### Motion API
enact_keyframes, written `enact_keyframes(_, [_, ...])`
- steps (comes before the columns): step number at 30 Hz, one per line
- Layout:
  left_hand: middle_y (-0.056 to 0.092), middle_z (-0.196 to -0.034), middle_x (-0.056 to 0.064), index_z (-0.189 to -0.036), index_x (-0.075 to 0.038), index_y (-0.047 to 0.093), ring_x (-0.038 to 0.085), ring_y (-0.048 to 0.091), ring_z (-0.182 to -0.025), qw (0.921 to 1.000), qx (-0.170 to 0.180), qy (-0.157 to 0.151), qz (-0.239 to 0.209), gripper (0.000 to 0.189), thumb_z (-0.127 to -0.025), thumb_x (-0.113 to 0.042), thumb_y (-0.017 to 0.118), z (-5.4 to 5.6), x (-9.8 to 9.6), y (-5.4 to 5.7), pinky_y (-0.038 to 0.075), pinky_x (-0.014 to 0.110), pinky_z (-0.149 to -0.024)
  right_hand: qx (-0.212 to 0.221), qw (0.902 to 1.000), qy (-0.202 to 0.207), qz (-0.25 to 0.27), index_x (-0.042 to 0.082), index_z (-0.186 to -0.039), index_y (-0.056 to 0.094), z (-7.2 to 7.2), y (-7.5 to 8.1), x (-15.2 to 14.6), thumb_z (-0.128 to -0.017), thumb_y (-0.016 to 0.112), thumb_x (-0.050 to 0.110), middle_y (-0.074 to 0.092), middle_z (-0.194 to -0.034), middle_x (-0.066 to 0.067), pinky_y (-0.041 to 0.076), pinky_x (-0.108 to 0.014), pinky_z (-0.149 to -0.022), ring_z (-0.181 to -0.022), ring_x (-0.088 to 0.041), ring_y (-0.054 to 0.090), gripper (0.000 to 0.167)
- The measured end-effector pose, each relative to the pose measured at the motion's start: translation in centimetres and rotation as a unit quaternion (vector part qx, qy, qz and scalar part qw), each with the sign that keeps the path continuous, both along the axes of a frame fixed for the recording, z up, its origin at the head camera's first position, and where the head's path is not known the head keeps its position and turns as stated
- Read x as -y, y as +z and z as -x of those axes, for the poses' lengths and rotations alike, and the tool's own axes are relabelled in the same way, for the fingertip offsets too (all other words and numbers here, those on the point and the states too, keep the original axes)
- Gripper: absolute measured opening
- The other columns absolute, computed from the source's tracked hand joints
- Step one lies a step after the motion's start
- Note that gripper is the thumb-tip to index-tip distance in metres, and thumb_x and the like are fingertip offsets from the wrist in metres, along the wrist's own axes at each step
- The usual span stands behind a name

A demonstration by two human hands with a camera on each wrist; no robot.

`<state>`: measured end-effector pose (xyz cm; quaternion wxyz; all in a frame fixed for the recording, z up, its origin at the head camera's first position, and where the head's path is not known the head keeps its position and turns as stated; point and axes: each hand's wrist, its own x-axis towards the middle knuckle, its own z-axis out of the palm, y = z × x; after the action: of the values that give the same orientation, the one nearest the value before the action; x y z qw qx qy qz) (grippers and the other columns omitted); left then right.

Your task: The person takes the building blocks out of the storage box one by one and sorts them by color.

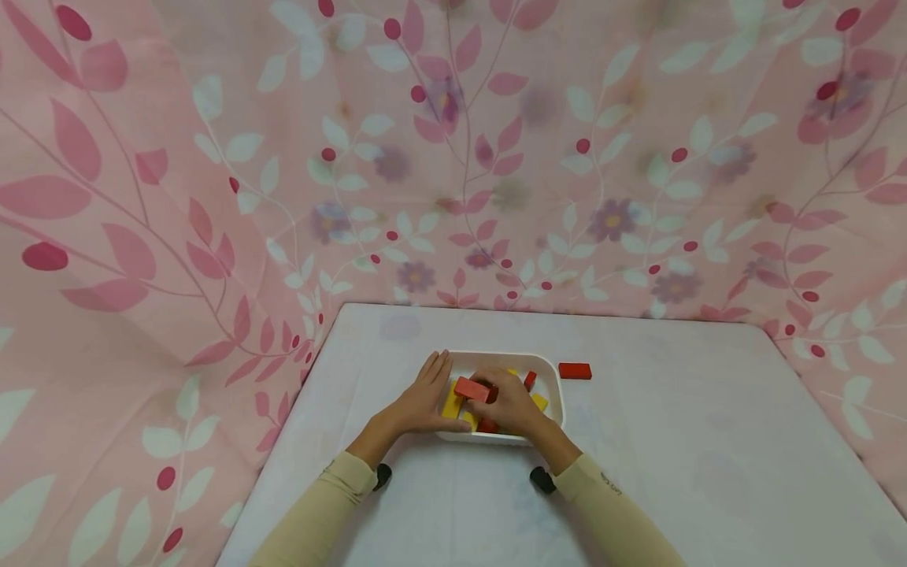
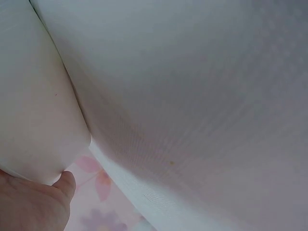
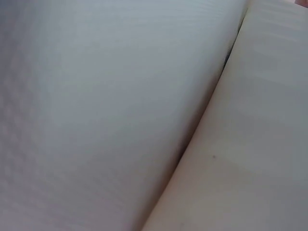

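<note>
A white tray [image 1: 489, 360] holding several red and yellow blocks stands on the table. Over its left part, my right hand [image 1: 516, 400] pinches a red block [image 1: 471, 389] between thumb and fingers. My left hand [image 1: 423, 399] lies along the tray's left end, its fingers straight and its thumb stretched along the near rim. Below the held block a yellow block [image 1: 451, 402] lies inside the tray. In the left wrist view, part of the left hand [image 2: 36, 204] shows at the lower left. Only a sliver of skin [image 3: 302, 3] appears in the right wrist view.
Just right of the tray, a single red block [image 1: 575, 371] lies on the pale table cloth [image 1: 680, 441]. Pink floral curtains [image 1: 468, 173] hang behind and to the sides. Small dark devices [image 1: 542, 479] sit under both wrists.
</note>
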<state>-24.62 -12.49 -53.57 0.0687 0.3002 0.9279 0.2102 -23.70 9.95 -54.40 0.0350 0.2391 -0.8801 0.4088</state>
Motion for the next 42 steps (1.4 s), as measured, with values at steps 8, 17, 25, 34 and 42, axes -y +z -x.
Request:
enact_keyframes(8, [0.004,-0.168,0.013,-0.159,-0.006,0.005,0.031,-0.003,-0.155,1.0,0.004,0.006,0.003,0.13,-0.071,-0.078,0.067,-0.1,0.1,-0.2,0.018,0.051,-0.122,0.011,0.9998,-0.013,0.01,0.015,-0.122,0.068,-0.3,0.2,0.1,-0.085,0.077,0.022,0.065,-0.119,0.0,0.055,-0.032,-0.088,-0.102,-0.015,0.055,0.038])
enact_keyframes(17, [0.003,-0.168,0.012,-0.159,-0.006,0.005,0.03,-0.003,-0.155,1.0,0.002,0.001,0.001,0.128,-0.072,-0.077,0.067,0.3,0.0,0.1,0.019,0.051,-0.122,0.034,0.9991,0.001,0.024,0.016,-0.127,0.065,0.1,1.1,-0.5,-0.09,0.073,0.021,0.06,-0.123,-0.003,0.057,-0.039,-0.092,-0.108,-0.02,0.054,0.038])
enact_keyframes(25, [0.005,-0.167,0.014,-0.159,-0.006,0.007,0.031,-0.001,-0.155,1.0,0.005,-0.003,0.007,0.128,-0.071,-0.078,0.066,0.4,0.2,0.5,0.022,0.051,-0.122,0.044,0.9988,0.009,0.017,0.016,-0.129,0.065,0.2,1.7,-0.9,-0.091,0.072,0.018,0.059,-0.127,-0.004,0.057,-0.037,-0.091,-0.11,-0.02,0.055,0.039])
enact_keyframes(34, [0.003,-0.168,0.014,-0.159,-0.004,0.008,0.03,-0.003,-0.155,0.9998,0.011,0.002,0.014,0.129,-0.07,-0.077,0.068,0.5,0.1,0.7,0.02,0.049,-0.123,0.046,0.9989,0.013,-0.002,0.012,-0.133,0.062,0.1,3.1,-2.6,-0.091,0.07,0.01,0.059,-0.124,-0.007,0.057,-0.042,-0.092,-0.111,-0.024,0.057,0.042])
enact_keyframes(42, [0.005,-0.167,0.015,-0.158,-0.002,0.011,0.031,0.0,-0.155,0.9998,0.011,0.007,0.013,0.13,-0.069,-0.077,0.069,0.6,0.0,0.6,0.021,0.05,-0.122,0.045,0.999,-0.003,-0.005,0.016,-0.133,0.062,0.0,4.2,-4.9,-0.093,0.068,0.008,0.058,-0.118,-0.004,0.055,-0.03,-0.087,-0.104,-0.02,0.055,0.041])
